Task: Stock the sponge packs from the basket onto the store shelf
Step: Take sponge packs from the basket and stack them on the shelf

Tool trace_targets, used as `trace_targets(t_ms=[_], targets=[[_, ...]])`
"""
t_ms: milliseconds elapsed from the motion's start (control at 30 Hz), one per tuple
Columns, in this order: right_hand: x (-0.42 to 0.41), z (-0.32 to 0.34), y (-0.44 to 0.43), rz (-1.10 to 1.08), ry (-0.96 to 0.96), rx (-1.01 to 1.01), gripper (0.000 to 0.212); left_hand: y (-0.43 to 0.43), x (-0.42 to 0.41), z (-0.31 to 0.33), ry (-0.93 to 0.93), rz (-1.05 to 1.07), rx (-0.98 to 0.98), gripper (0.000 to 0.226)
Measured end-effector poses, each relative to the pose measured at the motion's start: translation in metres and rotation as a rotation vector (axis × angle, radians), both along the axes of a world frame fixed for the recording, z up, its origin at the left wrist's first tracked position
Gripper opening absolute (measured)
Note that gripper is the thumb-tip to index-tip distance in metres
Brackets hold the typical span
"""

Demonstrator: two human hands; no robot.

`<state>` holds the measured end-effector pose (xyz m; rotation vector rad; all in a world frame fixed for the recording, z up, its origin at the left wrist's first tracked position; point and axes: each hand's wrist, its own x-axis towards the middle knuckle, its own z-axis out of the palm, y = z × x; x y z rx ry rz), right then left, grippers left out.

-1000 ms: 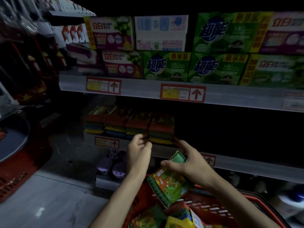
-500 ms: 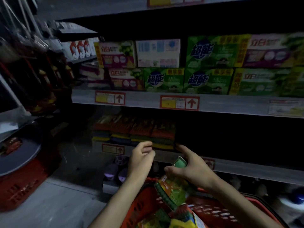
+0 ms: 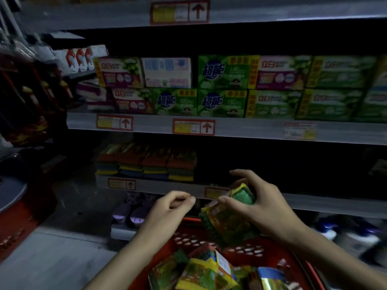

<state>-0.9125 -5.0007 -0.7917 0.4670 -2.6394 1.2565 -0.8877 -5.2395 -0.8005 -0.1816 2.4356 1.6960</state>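
Observation:
My right hand (image 3: 259, 206) grips a sponge pack (image 3: 228, 220) by its top end, holding it tilted above the red basket (image 3: 270, 256). My left hand (image 3: 167, 212) hovers just left of the pack with its fingers curled and nothing in it. Several more sponge packs (image 3: 201, 273) lie in the basket below. On the shelf (image 3: 167, 187) in front, stocked sponge packs (image 3: 146, 162) stand in a row at the left; the shelf space to their right is dark.
Green and purple soap boxes (image 3: 222, 86) fill the shelf above. Price tags with arrows (image 3: 193, 127) run along the shelf edges. Purple items (image 3: 129, 214) sit on the bottom shelf. A red crate (image 3: 18, 222) stands at the left on the grey floor.
The view tilted upward. My right hand lifted the sponge pack slightly and shifted right; my left hand drew back from the shelf edge toward the basket.

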Motion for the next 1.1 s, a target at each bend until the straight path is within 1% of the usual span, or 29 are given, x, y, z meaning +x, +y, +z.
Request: trace_targets(t_ms=[67, 167, 233, 267, 333, 433, 533, 600, 633, 700, 767, 800, 867, 933, 967, 1033, 1100], targets=[[0.014, 0.0, 0.02, 0.006, 0.088, 0.004, 0.089, 0.014, 0.008, 0.002, -0.194, 0.046, 0.09, 0.035], [0.032, -0.009, 0.043, -0.009, 0.231, 0.045, 0.086, 0.033, 0.012, -0.002, -0.523, 0.061, 0.38, 0.064], [0.037, -0.014, 0.048, -0.042, 0.355, 0.112, 0.083, 0.043, 0.014, -0.004, -0.659, 0.022, 0.53, 0.075], [0.038, -0.016, 0.048, -0.044, 0.408, 0.132, 0.081, 0.048, 0.014, -0.006, -0.691, -0.004, 0.589, 0.078], [0.036, -0.018, 0.046, 0.024, 0.509, 0.148, 0.074, 0.058, 0.013, -0.007, -0.686, -0.039, 0.706, 0.08], [0.03, -0.025, 0.044, 0.225, 0.707, 0.243, 0.062, 0.068, 0.006, -0.007, -0.609, 0.037, 0.826, 0.079], [0.025, -0.033, 0.045, 0.323, 0.816, 0.329, 0.054, 0.071, -0.001, -0.006, -0.546, 0.076, 0.794, 0.078], [0.022, -0.038, 0.047, 0.362, 0.855, 0.382, 0.049, 0.076, -0.005, -0.005, -0.509, 0.1, 0.765, 0.064], [0.021, -0.039, 0.05, 0.373, 0.855, 0.409, 0.051, 0.077, -0.007, -0.005, -0.487, 0.121, 0.748, 0.054], [0.017, -0.04, 0.055, 0.379, 0.812, 0.428, 0.057, 0.078, -0.01, -0.009, -0.444, 0.172, 0.734, 0.043], [0.016, -0.039, 0.057, 0.325, 0.712, 0.386, 0.053, 0.077, -0.01, -0.012, -0.389, 0.173, 0.75, 0.045], [0.018, -0.038, 0.057, 0.275, 0.624, 0.349, 0.051, 0.074, -0.011, -0.014, -0.353, 0.188, 0.755, 0.047], [0.022, -0.036, 0.057, 0.124, 0.37, 0.213, 0.056, 0.068, -0.011, -0.017, -0.264, 0.239, 0.723, 0.051], [0.024, -0.037, 0.057, -0.017, 0.091, 0.021, 0.061, 0.065, -0.011, -0.015, -0.183, 0.257, 0.647, 0.054], [0.023, -0.037, 0.057, -0.057, -0.022, -0.075, 0.06, 0.065, -0.011, -0.014, -0.151, 0.264, 0.62, 0.056], [0.02, -0.037, 0.058, -0.104, -0.175, -0.233, 0.058, 0.065, -0.011, -0.015, -0.098, 0.293, 0.596, 0.062], [0.017, -0.034, 0.057, -0.159, -0.279, -0.335, 0.063, 0.069, -0.011, -0.018, -0.064, 0.301, 0.622, 0.06]])
